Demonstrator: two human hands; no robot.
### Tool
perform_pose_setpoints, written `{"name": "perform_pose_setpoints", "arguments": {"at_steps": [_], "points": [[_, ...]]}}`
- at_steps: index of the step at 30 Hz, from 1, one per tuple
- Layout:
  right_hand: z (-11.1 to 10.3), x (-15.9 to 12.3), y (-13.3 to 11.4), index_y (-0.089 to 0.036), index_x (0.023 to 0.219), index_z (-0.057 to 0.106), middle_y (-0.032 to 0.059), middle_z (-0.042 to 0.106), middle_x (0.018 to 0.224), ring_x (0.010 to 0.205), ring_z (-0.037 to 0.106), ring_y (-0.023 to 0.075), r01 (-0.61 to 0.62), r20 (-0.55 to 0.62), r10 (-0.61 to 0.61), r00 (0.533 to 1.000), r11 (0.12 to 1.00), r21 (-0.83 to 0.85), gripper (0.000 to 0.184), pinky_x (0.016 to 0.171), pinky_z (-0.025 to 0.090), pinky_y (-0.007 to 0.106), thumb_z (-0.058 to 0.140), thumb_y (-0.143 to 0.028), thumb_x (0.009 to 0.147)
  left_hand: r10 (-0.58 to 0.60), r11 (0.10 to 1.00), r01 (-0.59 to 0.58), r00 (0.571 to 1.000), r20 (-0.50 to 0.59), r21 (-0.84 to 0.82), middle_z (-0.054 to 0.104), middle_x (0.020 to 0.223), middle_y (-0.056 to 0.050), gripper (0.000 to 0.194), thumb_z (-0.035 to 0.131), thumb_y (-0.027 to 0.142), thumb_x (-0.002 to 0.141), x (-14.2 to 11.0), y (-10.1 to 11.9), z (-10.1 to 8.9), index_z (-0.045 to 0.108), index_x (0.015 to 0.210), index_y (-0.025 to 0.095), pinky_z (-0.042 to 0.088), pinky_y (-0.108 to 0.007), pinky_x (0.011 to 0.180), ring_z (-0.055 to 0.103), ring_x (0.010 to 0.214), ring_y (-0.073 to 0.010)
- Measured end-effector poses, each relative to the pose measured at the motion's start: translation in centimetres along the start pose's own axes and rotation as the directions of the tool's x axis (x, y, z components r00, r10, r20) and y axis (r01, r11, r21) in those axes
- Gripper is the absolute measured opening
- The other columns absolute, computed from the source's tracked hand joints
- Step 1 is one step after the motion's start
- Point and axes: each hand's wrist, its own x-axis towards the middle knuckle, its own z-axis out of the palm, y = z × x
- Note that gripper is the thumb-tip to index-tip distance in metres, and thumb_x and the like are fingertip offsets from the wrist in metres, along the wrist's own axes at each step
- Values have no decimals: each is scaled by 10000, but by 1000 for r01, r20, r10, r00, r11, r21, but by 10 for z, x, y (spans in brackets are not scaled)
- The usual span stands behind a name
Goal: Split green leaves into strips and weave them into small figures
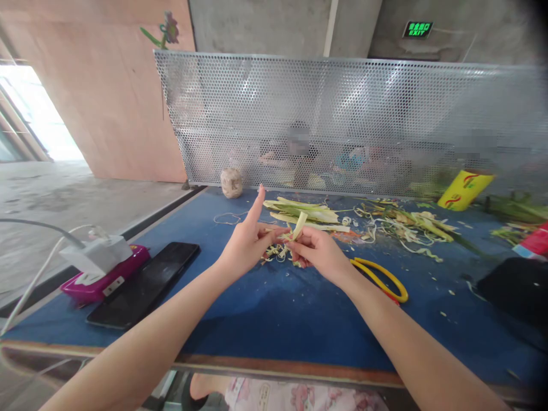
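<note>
Above the middle of the blue table, my two hands meet at a pale green leaf strip point(301, 224). My right hand point(319, 251) pinches the strip between thumb and fingers, its flat end sticking up. From the other side my left hand point(248, 242) has its index finger stretched upward, while its thumb and other fingers close on the strip's lower part, which is mostly hidden. Beneath the fingers lies a small heap of curled shreds point(280, 251). Behind them rest several longer pale green leaf strips point(303, 211). Beside my right wrist is a yellow-handled tool point(385, 279), its working end hidden.
On the left are a black phone point(145, 285) and a purple power strip point(107, 279) with a white plug and cables. A perforated metal screen point(257, 108) borders the far edge. A wrapped roll point(232, 182), plant scraps point(411, 222), a yellow container point(464, 189) and a black object point(514, 288) also lie around.
</note>
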Motion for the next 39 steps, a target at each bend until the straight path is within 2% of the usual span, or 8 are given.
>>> {"name": "perform_pose_setpoints", "arguments": {"at_steps": [5,7,12,20,27,31,34,39], "points": [[-5,1,1,-192,807,476,-43,566,582,362,403,52,25,-62,-25,998,1000,4,224,382,331,210,617,-330,702,-59,991,69,994,91,-113,653,1017,-141,1067,650,188,699,3,-10,4,-179,1372,201,497,-268,587,633,825,-202],[-5,1,1,-190,814,470,-46,572,574,341,387,47,24,-90,-22,996,1000,14,247,370,324,213,623,-338,688,-58,987,73,992,111,-142,664,946,-120,1106,675,176,667,3,-13,6,-179,1370,173,486,-283,641,623,840,-194],[-4,-1,-1,-177,798,485,-48,561,545,334,382,44,34,-84,-33,996,999,1,232,357,300,207,598,-359,710,-85,985,103,988,130,-140,612,641,24,1039,665,161,670,2,-15,7,-84,1391,187,429,-236,529,569,563,-113],[-11,2,0,-176,782,507,-42,568,558,352,394,45,21,-63,-16,998,997,79,252,356,291,199,618,-391,715,-119,974,154,972,204,-164,592,610,37,976,657,172,679,0,-4,-1,-12,1390,136,386,-209,483,540,532,-99],[-18,-1,-1,-183,827,531,-3,612,669,411,428,57,18,26,-23,999,983,182,245,406,313,219,561,-420,772,-89,964,123,984,153,-234,601,636,20,902,674,182,662,2,-3,-4,122,1372,121,422,-234,533,575,587,-118],[-16,-1,-1,-183,789,523,-11,591,641,408,410,59,4,66,-21,998,971,237,240,419,307,227,532,-424,797,-77,958,104,991,110,-266,597,828,-29,888,681,194,653,2,-3,-3,150,1362,133,453,-269,616,565,655,-105],[-14,-2,-2,-199,859,554,-10,598,631,417,433,74,2,92,-26,995,968,252,256,442,344,236,470,-439,832,-81,969,94,994,69,-229,571,947,-65,930,699,228,638,0,-3,3,126,1367,156,443,-259,568,550,658,-102],[-9,-3,-4,-245,910,641,6,628,667,607,574,147,100,85,-97,992,995,-30,295,597,445,287,421,-435,857,-14,975,22,999,35,-220,589,980,-83,967,699,214,647,-2,-6,13,75,1385,191,465,-275,585,584,710,-139]]}}
